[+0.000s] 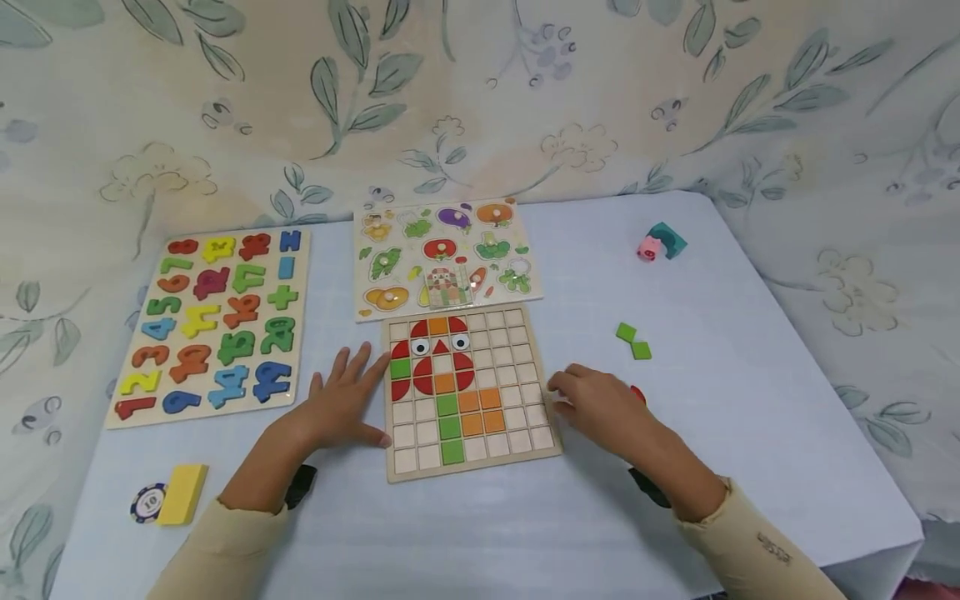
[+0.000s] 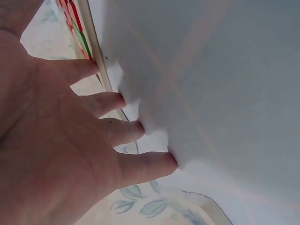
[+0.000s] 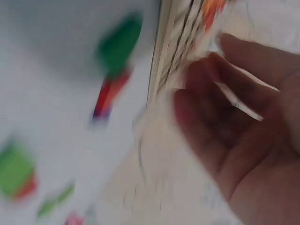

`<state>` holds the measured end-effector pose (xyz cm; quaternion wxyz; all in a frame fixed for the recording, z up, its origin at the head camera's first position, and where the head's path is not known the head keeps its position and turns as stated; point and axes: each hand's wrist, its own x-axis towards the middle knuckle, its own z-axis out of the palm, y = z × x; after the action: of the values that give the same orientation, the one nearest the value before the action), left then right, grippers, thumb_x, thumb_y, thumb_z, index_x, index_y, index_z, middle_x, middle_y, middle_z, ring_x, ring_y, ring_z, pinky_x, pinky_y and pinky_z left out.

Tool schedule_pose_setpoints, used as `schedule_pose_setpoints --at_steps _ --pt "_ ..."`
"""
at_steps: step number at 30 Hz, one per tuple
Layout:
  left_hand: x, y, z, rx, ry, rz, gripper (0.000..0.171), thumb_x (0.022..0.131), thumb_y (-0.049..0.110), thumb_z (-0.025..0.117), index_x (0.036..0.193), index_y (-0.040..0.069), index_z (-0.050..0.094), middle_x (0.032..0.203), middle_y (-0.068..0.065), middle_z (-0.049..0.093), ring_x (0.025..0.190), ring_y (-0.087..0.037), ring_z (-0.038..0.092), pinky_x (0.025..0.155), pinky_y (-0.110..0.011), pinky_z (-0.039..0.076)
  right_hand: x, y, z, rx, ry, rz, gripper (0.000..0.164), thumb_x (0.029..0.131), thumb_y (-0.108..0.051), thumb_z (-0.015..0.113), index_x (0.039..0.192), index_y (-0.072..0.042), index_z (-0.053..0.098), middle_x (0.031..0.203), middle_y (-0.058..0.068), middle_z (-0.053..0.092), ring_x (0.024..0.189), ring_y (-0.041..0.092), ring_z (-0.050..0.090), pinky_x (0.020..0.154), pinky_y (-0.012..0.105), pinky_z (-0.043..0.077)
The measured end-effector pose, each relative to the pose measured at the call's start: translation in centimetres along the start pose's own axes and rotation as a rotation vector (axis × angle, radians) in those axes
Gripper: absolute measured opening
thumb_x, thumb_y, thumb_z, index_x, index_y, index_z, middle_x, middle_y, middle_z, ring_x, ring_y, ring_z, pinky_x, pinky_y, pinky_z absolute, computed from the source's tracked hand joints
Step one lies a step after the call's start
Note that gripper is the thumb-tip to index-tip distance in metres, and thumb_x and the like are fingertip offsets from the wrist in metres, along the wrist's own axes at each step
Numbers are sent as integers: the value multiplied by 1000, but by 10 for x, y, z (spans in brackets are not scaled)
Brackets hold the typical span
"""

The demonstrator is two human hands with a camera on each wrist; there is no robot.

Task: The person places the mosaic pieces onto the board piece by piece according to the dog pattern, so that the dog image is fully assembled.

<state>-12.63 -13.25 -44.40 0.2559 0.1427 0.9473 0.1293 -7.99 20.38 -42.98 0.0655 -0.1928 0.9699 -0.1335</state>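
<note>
A wooden grid board (image 1: 474, 468) lies mid-table, partly filled with red, orange and green tiles, two eye tiles (image 1: 461, 342) among them. My left hand (image 1: 333, 408) is spread flat at its left edge, with thumb and fingertips touching the rim. In the left wrist view those fingers (image 2: 147, 166) are straight and apart. My right hand (image 1: 596, 408) hovers by the right edge, fingers loosely bent. The right wrist view is blurred, and nothing shows between these fingers (image 3: 197, 126). Behind that hand a red piece (image 1: 638, 393) peeks out. Two green square tiles (image 1: 633, 342) lie beyond it.
A vegetable puzzle board (image 1: 360, 275) with a small pattern card (image 1: 448, 286) touches the grid board's far side. At left lies a number puzzle (image 1: 300, 333). A yellow block (image 1: 183, 495) and poker chip (image 1: 148, 502) sit front left; a pink pig figure (image 1: 648, 248) and teal block (image 1: 670, 239) back right.
</note>
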Motion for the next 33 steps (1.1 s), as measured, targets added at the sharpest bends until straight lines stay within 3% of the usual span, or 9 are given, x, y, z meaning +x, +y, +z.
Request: schedule_pose_setpoints --at_steps 4,9,15,18,21,27,33 --pt "1 0 -1 4 -17 -1 119 53 49 81 146 21 13 152 -13 -1 135 -40 -10 96 -71 1 -21 21 6 -47 -66 129 25 73 -18 75 94 -11 64 81 -3 62 69 7 54 54 21 44" --pt "1 2 1 7 -25 3 118 53 48 82 146 21 14 152 -13 1 136 -40 -9 97 -71 2 -32 30 22 18 -68 191 25 71 -21 76 91 -15 63 78 -7 58 70 5 52 58 20 45" --pt "1 3 9 11 -26 -3 117 53 49 81 146 20 15 152 -13 2 136 -41 -7 97 -70 3 -30 30 24 38 -38 121 22 70 -16 77 77 -19 56 69 -11 54 64 2 49 56 19 43" --pt "1 2 11 8 -32 -6 118 53 49 81 146 20 15 152 -13 2 136 -41 -7 97 -70 3 -23 24 18 51 -16 79 17 74 -14 74 80 -20 59 71 -13 57 65 1 50 57 18 43" --pt "1 0 9 8 -19 -6 118 53 49 81 146 21 14 152 -13 2 136 -41 -8 97 -71 3 -5 13 11 139 -1 48 16 77 -9 71 89 -18 66 82 -12 60 72 3 53 63 19 48" --pt "-2 -2 4 3 -1 -24 119 53 48 82 146 21 13 152 -13 0 136 -40 -9 96 -71 2 39 -12 12 290 -118 33 17 81 -11 68 97 -15 63 84 -10 59 75 7 52 68 20 48" --pt "-4 0 1 5 13 -3 119 53 49 81 146 22 12 152 -12 0 136 -40 -10 96 -71 2 52 -21 17 303 -124 17 14 80 -10 68 92 -14 64 78 -8 61 72 6 53 66 20 48"
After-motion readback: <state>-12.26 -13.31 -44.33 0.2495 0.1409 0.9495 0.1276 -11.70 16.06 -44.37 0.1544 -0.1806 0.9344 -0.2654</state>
